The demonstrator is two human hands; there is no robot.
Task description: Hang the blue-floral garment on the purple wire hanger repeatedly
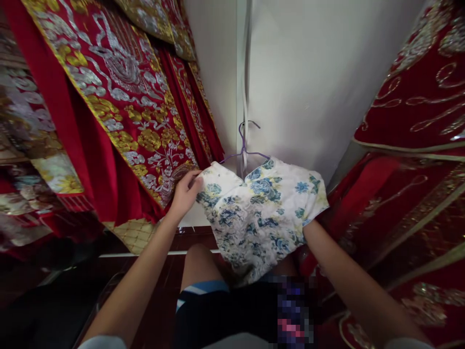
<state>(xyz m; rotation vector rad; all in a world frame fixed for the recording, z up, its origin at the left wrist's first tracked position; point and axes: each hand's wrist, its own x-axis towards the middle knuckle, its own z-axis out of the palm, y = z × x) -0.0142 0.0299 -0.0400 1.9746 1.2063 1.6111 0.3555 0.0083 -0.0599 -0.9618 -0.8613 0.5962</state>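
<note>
A white short-sleeved blouse (254,213) with blue, green and yellow flowers hangs in front of me, its V-neck facing up. A thin purple hanger (244,151) runs through its shoulders, with the hook rising from the neck opening. At the blouse's left shoulder, my left hand (189,189) is closed on the fabric, thumb on top. My right forearm reaches up to the sleeve on the other side, and the blouse covers my right hand, so its fingers are hidden.
Red cloth (141,106) with gold and silver embroidery hangs on the left. More red embroidered garments (417,116) hang close on the right. Ahead is a white wall (298,72) with a pale cable (244,82) running down it. Dark tiles cover the floor below.
</note>
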